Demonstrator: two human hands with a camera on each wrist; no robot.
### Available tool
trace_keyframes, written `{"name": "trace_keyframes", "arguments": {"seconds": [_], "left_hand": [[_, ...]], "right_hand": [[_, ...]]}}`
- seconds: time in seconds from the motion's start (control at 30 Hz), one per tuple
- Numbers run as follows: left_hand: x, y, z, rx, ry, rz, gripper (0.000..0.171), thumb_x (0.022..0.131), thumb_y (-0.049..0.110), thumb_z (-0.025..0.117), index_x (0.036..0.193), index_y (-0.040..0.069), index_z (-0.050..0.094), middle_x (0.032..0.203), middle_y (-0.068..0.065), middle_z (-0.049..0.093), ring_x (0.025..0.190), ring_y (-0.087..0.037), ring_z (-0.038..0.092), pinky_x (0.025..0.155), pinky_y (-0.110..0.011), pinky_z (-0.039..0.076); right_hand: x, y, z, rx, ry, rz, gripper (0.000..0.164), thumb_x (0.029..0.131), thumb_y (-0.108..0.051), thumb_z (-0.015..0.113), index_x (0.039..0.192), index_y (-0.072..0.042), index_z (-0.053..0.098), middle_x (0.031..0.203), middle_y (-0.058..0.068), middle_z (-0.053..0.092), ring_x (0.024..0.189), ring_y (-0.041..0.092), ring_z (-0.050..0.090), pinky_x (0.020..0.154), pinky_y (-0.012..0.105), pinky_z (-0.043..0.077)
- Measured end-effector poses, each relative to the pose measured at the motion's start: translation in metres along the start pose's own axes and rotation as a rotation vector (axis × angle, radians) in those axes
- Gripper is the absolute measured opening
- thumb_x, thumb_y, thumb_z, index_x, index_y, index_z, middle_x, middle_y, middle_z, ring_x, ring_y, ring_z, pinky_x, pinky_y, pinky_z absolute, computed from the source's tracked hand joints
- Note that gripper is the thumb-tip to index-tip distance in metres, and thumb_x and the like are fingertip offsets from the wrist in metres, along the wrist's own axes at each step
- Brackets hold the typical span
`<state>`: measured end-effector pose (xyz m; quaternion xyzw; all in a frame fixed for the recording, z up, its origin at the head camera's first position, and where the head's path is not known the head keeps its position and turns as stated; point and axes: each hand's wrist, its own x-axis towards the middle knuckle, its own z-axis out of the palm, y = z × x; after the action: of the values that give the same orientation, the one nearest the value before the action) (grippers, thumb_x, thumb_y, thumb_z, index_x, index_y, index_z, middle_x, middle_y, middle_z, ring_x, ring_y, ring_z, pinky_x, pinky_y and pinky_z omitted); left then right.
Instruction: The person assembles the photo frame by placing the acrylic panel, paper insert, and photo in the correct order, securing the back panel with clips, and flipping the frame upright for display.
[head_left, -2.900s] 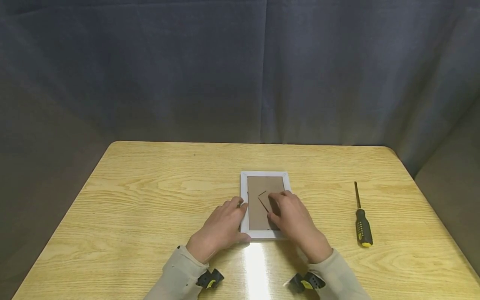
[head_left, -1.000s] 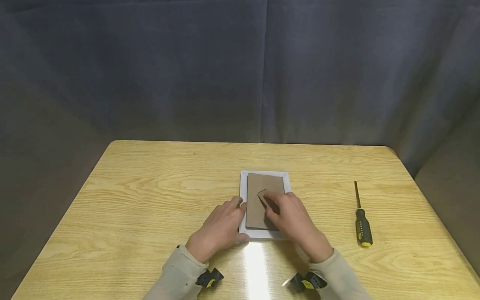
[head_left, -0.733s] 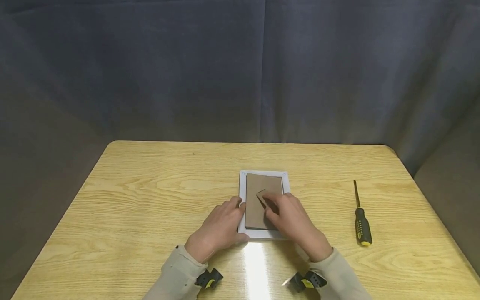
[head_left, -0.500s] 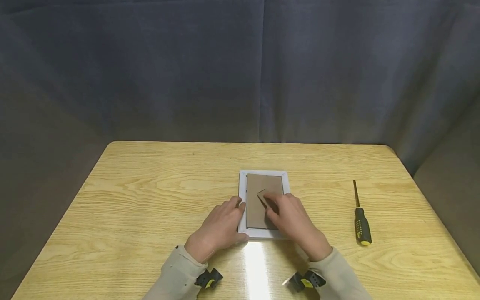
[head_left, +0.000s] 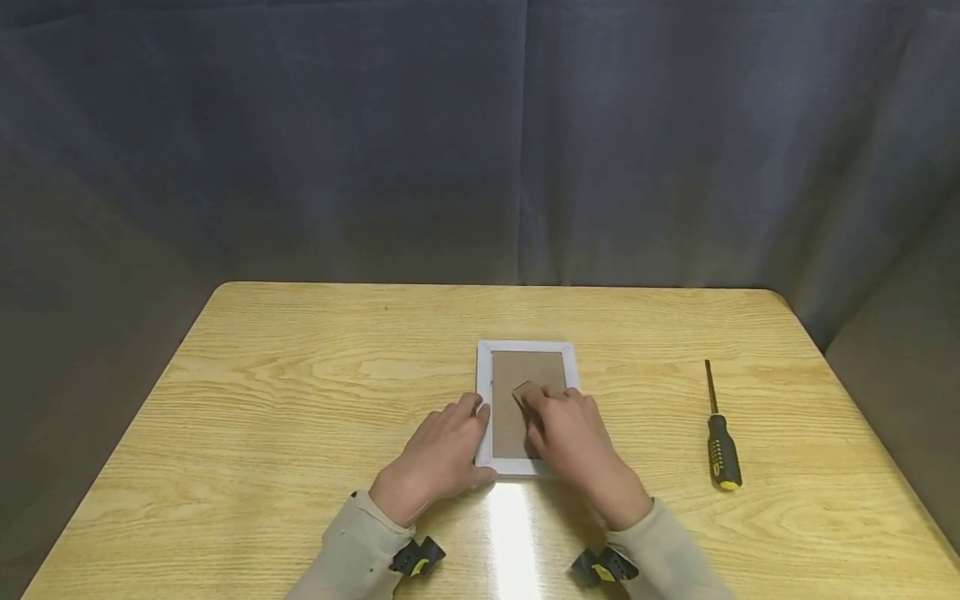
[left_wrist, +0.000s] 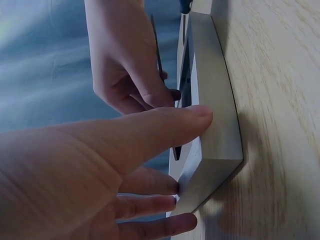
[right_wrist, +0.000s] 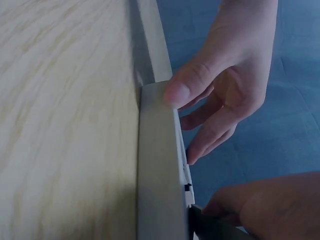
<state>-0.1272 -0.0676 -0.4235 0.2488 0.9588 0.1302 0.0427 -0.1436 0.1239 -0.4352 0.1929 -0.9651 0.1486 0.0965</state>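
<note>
A white picture frame (head_left: 525, 347) lies face down at the middle of the table, with a brown backing board (head_left: 506, 437) sitting inside its border. A thin stand flap (left_wrist: 158, 50) rises from the board, seen edge-on in the left wrist view. My right hand (head_left: 581, 437) pinches that flap between thumb and fingers, covering the board's right part. At the near left corner, my left hand (head_left: 442, 450) grips the frame, its thumb on the near edge and its fingers at the left side. In the right wrist view, the left thumb presses the frame's outer wall (right_wrist: 160, 165).
A screwdriver (head_left: 723, 454) with a black and yellow handle lies to the right of the frame, shaft pointing away. The wooden table (head_left: 300, 367) ends at a dark curtain (head_left: 300, 167) behind. Both wrists wear black straps.
The backing board, askew and overlapping the frame's border a second ago, now sits straight inside it. My right hand has shifted slightly left with fingers more bent; the left hand stays put.
</note>
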Motion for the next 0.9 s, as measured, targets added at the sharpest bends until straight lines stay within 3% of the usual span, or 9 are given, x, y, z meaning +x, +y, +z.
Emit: {"name": "trace_keyframes", "arguments": {"seconds": [0.23,0.53,0.7,0.9], "left_hand": [[-0.001,-0.001,0.001,-0.012,-0.004,-0.005,0.082,0.077,0.037,0.087,0.138,-0.008,0.057,0.141,-0.023,0.055,0.112,-0.034,0.064,0.088,-0.046,0.057],[0.001,-0.001,0.001,-0.021,-0.009,-0.002,0.081,0.076,0.036,0.088,0.139,-0.006,0.057,0.143,-0.022,0.054,0.111,-0.032,0.065,0.089,-0.046,0.057],[0.002,-0.001,0.001,-0.028,-0.019,-0.007,0.082,0.076,0.036,0.087,0.139,-0.006,0.056,0.144,-0.022,0.053,0.113,-0.033,0.064,0.092,-0.048,0.056],[0.001,-0.001,0.002,-0.039,-0.025,-0.010,0.083,0.077,0.035,0.087,0.141,-0.007,0.054,0.145,-0.022,0.052,0.116,-0.034,0.063,0.095,-0.049,0.055]], "right_hand": [[0.001,0.000,-0.002,0.046,-0.027,0.018,0.029,0.084,-0.006,0.072,0.112,-0.009,0.074,0.100,0.012,0.075,0.071,0.028,0.061,0.065,0.043,0.049],[0.002,0.002,-0.018,0.062,-0.030,-0.002,0.031,0.086,-0.006,0.069,0.117,-0.007,0.074,0.104,0.013,0.075,0.073,0.029,0.064,0.060,0.038,0.047],[0.002,0.002,-0.027,0.074,-0.016,0.018,0.035,0.091,-0.008,0.068,0.126,-0.011,0.071,0.124,0.017,0.071,0.084,0.031,0.063,0.068,0.037,0.043],[-0.001,0.001,-0.038,-0.005,-0.051,-0.012,0.033,0.092,-0.007,0.067,0.124,-0.014,0.072,0.108,0.011,0.074,0.073,0.026,0.058,0.065,0.036,0.041]]}}
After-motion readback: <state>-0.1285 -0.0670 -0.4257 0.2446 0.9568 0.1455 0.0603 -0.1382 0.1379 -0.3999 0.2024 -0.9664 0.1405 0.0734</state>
